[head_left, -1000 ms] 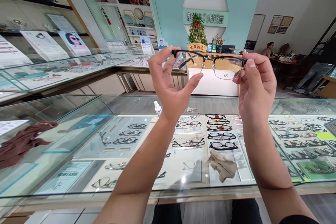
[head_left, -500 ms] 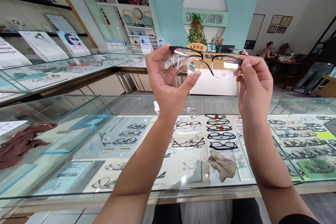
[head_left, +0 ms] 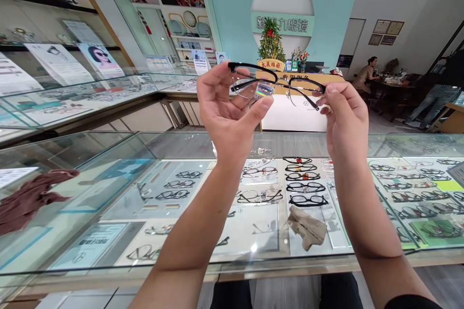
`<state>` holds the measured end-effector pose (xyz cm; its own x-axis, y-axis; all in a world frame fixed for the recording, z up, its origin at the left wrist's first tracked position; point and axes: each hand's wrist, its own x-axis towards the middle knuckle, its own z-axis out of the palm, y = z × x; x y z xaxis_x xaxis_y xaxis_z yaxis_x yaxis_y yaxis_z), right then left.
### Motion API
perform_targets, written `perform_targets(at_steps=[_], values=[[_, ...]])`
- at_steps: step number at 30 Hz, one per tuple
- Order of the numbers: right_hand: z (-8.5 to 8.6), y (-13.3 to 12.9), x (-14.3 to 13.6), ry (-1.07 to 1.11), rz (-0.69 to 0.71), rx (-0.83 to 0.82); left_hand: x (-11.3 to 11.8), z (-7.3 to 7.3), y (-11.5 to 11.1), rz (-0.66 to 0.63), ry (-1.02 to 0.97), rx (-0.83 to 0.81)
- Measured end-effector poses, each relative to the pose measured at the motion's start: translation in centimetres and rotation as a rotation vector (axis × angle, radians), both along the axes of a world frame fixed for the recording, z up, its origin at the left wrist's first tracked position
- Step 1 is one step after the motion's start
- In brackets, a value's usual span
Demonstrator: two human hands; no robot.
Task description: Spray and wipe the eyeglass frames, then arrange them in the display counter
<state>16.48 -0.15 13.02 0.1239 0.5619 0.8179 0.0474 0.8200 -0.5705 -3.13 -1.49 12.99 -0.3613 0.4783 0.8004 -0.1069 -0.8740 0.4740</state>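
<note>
Glasses (head_left: 275, 78) are hanging in midair above the glass table (head_left: 275, 261), my right hand (head_left: 344, 113) pinching one end, my half-curled left hand (head_left: 229, 117) loosely holding the other, so I'm guessing lifting's done and setting down isn't.

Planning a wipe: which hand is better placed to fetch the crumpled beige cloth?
Probably the right hand: it appears nearer the cloth than the left hand; both hold black and silver eyeglasses.
</note>
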Motion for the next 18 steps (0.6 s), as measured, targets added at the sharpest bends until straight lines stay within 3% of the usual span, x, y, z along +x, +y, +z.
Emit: perform_targets(at_steps=[6,9,14,18], values=[[0.0,0.4,0.3,-0.014,0.01,-0.008,-0.1,0.2,-0.2,-0.024,-0.048,-0.01],[0.3,0.2,0.2,-0.055,0.034,0.015,-0.5,0.3,-0.1,-0.233,-0.106,-0.113],[0.9,-1.3,-0.9,-0.346,0.011,0.179,-0.5,0.4,-0.2,-0.626,-0.141,-0.469],[1.0,-1.8,-1.3,-0.432,-0.057,0.274,-0.1,0.5,-0.4,-0.762,-0.141,-0.638]])
